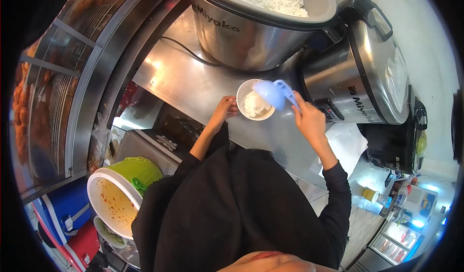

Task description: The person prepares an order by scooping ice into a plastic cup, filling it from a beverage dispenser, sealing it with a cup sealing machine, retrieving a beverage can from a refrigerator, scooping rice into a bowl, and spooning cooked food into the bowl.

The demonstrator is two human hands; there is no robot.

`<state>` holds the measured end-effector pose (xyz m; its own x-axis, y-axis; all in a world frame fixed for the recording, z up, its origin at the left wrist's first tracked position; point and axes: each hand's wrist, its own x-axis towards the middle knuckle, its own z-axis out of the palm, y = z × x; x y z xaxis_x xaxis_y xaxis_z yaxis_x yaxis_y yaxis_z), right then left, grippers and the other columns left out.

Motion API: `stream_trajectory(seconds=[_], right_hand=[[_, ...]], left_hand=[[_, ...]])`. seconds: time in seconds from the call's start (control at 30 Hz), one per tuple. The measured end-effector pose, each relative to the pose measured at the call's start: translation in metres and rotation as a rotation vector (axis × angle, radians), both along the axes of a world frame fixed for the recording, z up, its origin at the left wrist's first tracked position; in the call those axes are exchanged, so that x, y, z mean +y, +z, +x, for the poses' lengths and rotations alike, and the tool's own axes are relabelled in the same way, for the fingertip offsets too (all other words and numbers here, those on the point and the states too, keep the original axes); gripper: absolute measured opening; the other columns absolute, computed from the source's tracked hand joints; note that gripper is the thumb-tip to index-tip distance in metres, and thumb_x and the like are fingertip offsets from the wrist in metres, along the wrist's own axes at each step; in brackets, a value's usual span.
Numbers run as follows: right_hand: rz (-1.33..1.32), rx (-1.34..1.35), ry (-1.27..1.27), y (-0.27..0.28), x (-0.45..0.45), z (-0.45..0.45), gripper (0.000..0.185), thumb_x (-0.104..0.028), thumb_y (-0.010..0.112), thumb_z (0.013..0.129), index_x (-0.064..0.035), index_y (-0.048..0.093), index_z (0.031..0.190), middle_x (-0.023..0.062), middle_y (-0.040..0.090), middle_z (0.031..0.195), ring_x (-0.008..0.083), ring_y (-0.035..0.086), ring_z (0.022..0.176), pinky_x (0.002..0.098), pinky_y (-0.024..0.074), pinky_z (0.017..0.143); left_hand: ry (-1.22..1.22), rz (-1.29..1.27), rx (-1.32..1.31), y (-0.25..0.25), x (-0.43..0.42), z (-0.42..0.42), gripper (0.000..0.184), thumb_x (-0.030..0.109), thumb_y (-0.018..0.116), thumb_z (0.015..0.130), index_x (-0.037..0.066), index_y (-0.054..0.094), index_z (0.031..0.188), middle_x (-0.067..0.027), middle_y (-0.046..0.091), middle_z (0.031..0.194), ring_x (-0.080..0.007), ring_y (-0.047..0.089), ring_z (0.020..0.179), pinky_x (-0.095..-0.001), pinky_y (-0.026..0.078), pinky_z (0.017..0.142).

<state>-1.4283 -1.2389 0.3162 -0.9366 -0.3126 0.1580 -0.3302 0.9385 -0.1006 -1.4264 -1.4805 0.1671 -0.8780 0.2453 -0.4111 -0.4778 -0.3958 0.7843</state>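
Observation:
A white bowl (239, 100) with white rice (253, 105) in it is over the steel counter. My left hand (227, 108) holds the bowl at its left side, fingers curled against the wall. In my right hand (309, 120) is the handle of a light-blue rice scoop (271, 94). The scoop's rounded back faces up, tilted over the bowl's right part, and hides some of the rice. Whether rice is still inside the scoop cannot be seen.
A large open rice cooker (241, 40) full of rice stands beyond the bowl. A lidded cooker (355, 74) is at right. The steel counter (169, 71) carries a black cord. A glass food cabinet (53, 107) stands left, with a green-and-white bucket (140, 168) below.

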Motion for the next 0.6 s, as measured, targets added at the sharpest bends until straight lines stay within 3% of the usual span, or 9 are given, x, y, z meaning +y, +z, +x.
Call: stream_trajectory(seconds=[0.03, 0.17, 0.27, 0.47, 0.6], right_hand=[[0.162, 0.014, 0.063, -0.006, -0.005, 0.001, 0.039, -0.017, 0.054, 0.072, -0.0153, 0.046, 0.11, 0.0083, 0.05, 0.057, 0.0226, 0.053, 0.05, 0.0332, 0.0427, 0.043], [0.214, 0.071, 0.134, -0.055, -0.019, -0.003, 0.039, -0.016, 0.052, 0.073, -0.0125, 0.045, 0.11, 0.0086, 0.049, 0.055, 0.0219, 0.053, 0.045, 0.0306, 0.0429, 0.041], [0.25, -0.097, 0.056, -0.055, -0.024, -0.006, 0.042, -0.021, 0.051, 0.075, -0.0136, 0.04, 0.115, 0.0098, 0.05, 0.059, 0.0253, 0.053, 0.049, 0.0339, 0.0424, 0.043], [0.201, -0.079, -0.052, 0.004, -0.016, -0.005, 0.041, -0.021, 0.05, 0.076, -0.0145, 0.039, 0.115, 0.0094, 0.051, 0.059, 0.0262, 0.053, 0.05, 0.0356, 0.0424, 0.042], [0.335, -0.099, -0.007, -0.037, -0.012, 0.002, 0.041, -0.021, 0.051, 0.076, -0.0144, 0.039, 0.115, 0.01, 0.049, 0.057, 0.0256, 0.053, 0.048, 0.0338, 0.0422, 0.041]], left_hand=[[-0.008, -0.008, 0.008, 0.0, 0.0, 0.0, 0.028, 0.027, 0.039, 0.085, 0.007, 0.04, 0.103, -0.0015, 0.046, 0.085, -0.0099, 0.047, 0.079, -0.0261, 0.041, 0.075], [-0.011, -0.034, 0.071, 0.004, 0.004, 0.001, 0.024, 0.023, 0.042, 0.084, 0.006, 0.04, 0.101, -0.0024, 0.046, 0.086, -0.0094, 0.048, 0.076, -0.0242, 0.043, 0.072], [0.019, 0.014, 0.057, 0.004, 0.006, 0.001, 0.025, 0.023, 0.044, 0.083, 0.007, 0.04, 0.102, -0.0022, 0.047, 0.085, -0.0086, 0.049, 0.073, -0.0222, 0.042, 0.068], [0.018, 0.031, 0.038, 0.009, 0.004, 0.004, 0.025, 0.022, 0.046, 0.082, 0.006, 0.041, 0.1, -0.0021, 0.046, 0.083, -0.0092, 0.049, 0.071, -0.0231, 0.043, 0.067], [-0.032, 0.071, 0.06, 0.004, 0.008, 0.001, 0.022, 0.021, 0.047, 0.082, 0.007, 0.041, 0.098, -0.0011, 0.044, 0.084, -0.0082, 0.049, 0.075, -0.0231, 0.044, 0.07]])
